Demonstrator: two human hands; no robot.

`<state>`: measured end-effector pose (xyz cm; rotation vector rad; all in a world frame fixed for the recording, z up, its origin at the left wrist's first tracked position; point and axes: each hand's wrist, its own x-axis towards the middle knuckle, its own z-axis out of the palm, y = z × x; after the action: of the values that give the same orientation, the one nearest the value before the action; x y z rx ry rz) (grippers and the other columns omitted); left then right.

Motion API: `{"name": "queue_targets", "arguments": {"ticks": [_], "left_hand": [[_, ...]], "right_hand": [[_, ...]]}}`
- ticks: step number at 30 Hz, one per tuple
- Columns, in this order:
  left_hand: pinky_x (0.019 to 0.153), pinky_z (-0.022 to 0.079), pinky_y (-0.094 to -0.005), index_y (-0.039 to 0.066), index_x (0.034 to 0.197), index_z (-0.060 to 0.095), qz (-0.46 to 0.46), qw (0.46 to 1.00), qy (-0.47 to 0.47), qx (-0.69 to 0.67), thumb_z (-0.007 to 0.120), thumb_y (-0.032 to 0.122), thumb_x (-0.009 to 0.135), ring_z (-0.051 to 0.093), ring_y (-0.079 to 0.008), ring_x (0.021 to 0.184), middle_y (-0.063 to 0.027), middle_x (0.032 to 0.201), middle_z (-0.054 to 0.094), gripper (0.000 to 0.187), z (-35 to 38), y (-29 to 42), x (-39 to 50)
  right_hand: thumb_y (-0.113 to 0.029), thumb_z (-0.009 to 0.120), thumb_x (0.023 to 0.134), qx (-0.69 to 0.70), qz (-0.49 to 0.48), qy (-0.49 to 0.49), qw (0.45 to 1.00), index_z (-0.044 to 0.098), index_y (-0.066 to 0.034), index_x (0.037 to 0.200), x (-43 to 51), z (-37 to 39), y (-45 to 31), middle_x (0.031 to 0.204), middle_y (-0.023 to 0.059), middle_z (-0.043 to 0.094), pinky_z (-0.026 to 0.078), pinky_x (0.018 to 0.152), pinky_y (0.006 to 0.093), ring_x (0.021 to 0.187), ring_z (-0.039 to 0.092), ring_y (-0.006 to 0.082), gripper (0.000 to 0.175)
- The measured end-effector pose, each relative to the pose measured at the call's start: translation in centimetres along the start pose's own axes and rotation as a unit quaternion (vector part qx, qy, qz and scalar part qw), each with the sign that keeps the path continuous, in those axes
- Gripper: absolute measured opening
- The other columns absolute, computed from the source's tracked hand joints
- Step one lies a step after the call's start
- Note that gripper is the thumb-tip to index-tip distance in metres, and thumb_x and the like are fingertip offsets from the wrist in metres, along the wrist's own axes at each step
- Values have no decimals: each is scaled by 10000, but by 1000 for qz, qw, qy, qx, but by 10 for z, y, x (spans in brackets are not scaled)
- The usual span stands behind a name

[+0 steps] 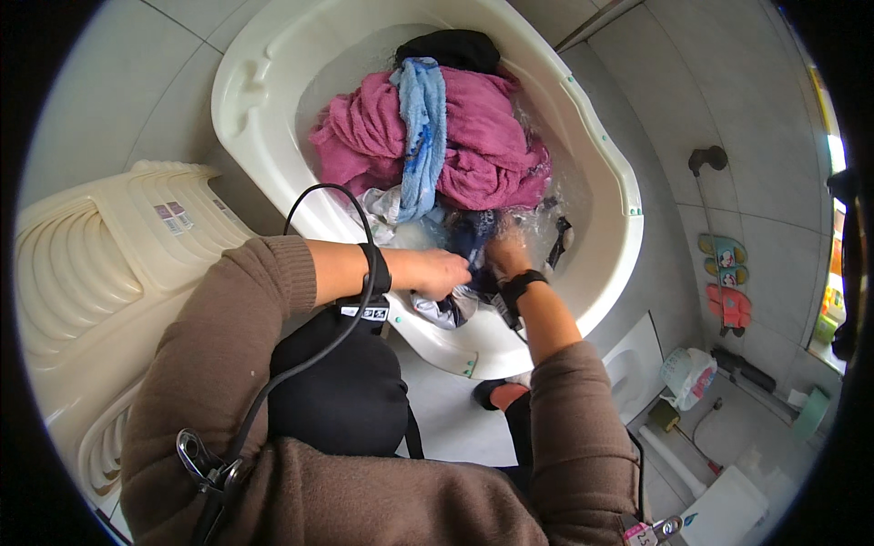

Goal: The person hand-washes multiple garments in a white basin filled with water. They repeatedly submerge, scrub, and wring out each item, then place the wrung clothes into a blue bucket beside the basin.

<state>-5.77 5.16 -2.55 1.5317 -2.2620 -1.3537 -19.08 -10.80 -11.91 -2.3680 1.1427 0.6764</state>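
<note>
Wet laundry lies in water inside a white plastic bathtub [252,147]. My left hand [440,271] is at the near side with its fingers curled on a bunched navy patterned cloth [474,235]. Against the right side of that cloth is my right hand [509,247], blurred and partly under splashing water, so its grip is unclear. Beyond both hands a large pink towel [478,136] is heaped, with a light blue towel [422,123] draped across it. White and grey fabric [440,310] hangs at the near rim, below my left hand.
Black cloth [450,51] lies at the tub's far end, and a dark strip [560,242] floats at right. Stacked cream plastic stools [136,232] stand close on the left. A black cable [341,341] loops past my left wrist. A squat toilet [625,375] is to the right.
</note>
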Motion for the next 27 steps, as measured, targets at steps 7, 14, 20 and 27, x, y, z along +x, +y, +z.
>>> {"name": "queue_targets", "arguments": {"ticks": [7,14,20,27], "left_hand": [[848,468,-405,22,938,563,279,950,77,120,653,207,763,525,-300,1022,-114,1012,518,270,-39,24,-14],[1048,402,-444,178,1483,177,46,963,252,-83,906,101,493,408,-465,1262,-234,1475,177,1232,-28,16,-18],[995,448,-437,111,1503,198,-120,991,-12,-57,857,379,602,498,-395,1244,-260,1392,440,1149,-24,-35,17],[870,524,-449,0,1016,707,-220,976,-3,-5,643,401,804,648,-375,1019,-219,1068,678,459,-20,-43,24]], "right_hand": [[-373,733,772,144,49,5,988,489,-143,1375,-28,-77,38,1243,177,614,437,998,385,1190,561,324,690],[-281,692,854,348,-209,-274,872,632,-129,1196,-111,-72,27,1244,138,588,383,1038,382,1208,496,292,379],[-383,615,890,300,-179,-95,932,548,-177,1238,-168,-12,-42,1434,330,313,244,1119,514,1351,274,479,410],[-102,600,849,165,-104,-110,975,499,-110,1205,-85,20,-28,1270,225,484,369,1016,493,1238,432,429,370]]}}
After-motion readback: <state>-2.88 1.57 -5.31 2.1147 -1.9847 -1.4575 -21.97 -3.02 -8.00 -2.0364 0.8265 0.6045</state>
